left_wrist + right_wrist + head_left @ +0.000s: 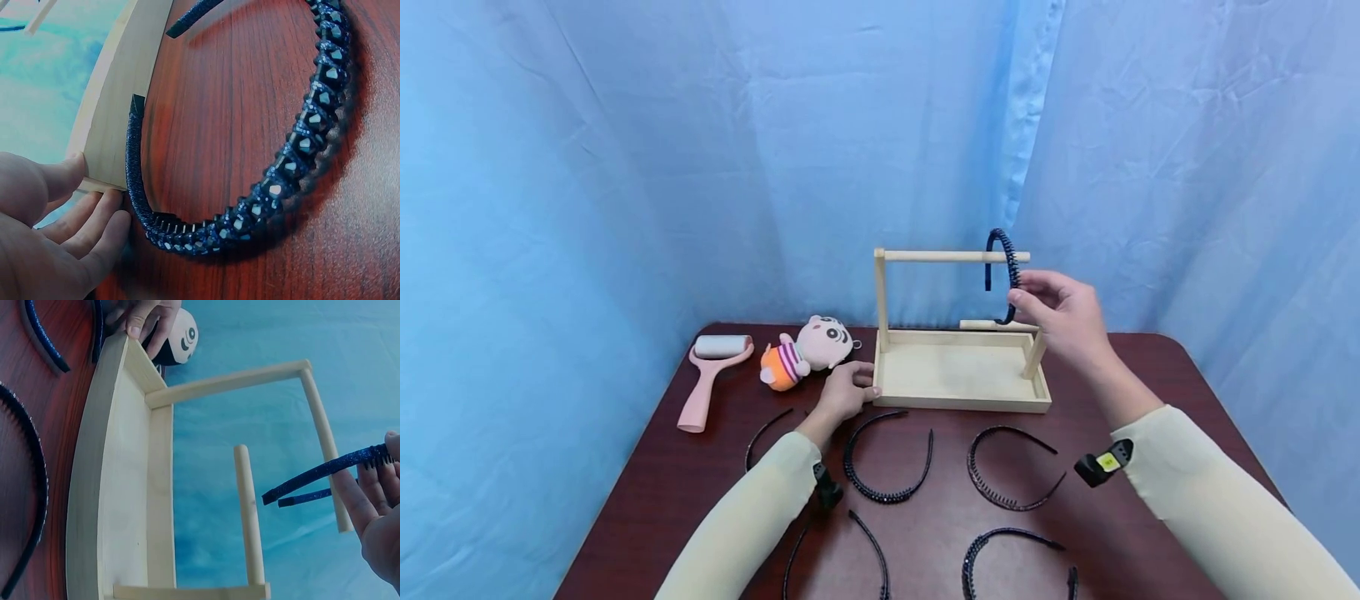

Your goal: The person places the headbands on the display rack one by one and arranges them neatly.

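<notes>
With the tray (962, 405) of the wooden stand (882, 300) as the centre of our dial in the head view, we saw the dark headband (1014, 275) at one o'clock, by the free end of the upper bar (936, 256). The right hand (1067, 315) pinched its near side between thumb and fingers, and in the right wrist view one arm of it passed before the bar and the other behind; we could not tell whether it touched the wood. At nine o'clock the left hand (844, 392) was partly closed on the tray's end, thumb at the front corner. Just beyond it we noticed a doll (823, 343), towards ten, and, farther out at nine, a pink roller (698, 400). On the table (1120, 542) we counted five more headbands: a beaded headband (883, 497) between seven and eight, a toothed headband (1000, 500) at five, others at eight, seven and nearly six.
</notes>
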Motion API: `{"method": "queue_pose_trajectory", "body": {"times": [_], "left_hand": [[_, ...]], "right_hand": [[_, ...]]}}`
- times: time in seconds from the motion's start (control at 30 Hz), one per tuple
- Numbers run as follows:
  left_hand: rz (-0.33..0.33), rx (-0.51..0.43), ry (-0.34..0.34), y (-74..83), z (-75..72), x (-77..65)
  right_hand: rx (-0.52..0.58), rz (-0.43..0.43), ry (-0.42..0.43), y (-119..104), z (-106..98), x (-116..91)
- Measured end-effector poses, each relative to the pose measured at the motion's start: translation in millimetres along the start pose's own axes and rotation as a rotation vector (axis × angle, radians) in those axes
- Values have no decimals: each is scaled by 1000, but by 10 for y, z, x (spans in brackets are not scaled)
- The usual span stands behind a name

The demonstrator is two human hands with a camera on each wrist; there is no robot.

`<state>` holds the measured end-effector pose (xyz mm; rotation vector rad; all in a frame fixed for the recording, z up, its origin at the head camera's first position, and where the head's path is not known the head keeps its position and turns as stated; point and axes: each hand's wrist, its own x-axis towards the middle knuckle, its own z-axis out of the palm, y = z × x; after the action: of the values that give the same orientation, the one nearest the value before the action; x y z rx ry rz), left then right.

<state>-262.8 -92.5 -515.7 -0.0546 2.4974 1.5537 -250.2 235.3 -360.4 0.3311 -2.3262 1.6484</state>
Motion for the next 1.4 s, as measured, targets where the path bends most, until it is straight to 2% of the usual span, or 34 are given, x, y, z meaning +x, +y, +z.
{"method": "queue_pose_trajectory", "body": {"times": [0.27, 0.5, 0.83, 1.1, 1.4], "left_hand": [[-8, -3, 1, 24, -18, 10], [0, 13, -1, 56, -11, 39], [4, 52, 18, 76, -9, 80], [2, 46, 15, 82, 6, 67], [10, 40, 9, 57, 30, 79]], "right_hand": [[44, 73, -43, -51, 364, 243], [170, 127, -78, -95, 745, 510], [251, 226, -109, -77, 1218, 682], [270, 253, -98, -24, 1440, 718], [251, 247, -87, 19, 1485, 696]]}}
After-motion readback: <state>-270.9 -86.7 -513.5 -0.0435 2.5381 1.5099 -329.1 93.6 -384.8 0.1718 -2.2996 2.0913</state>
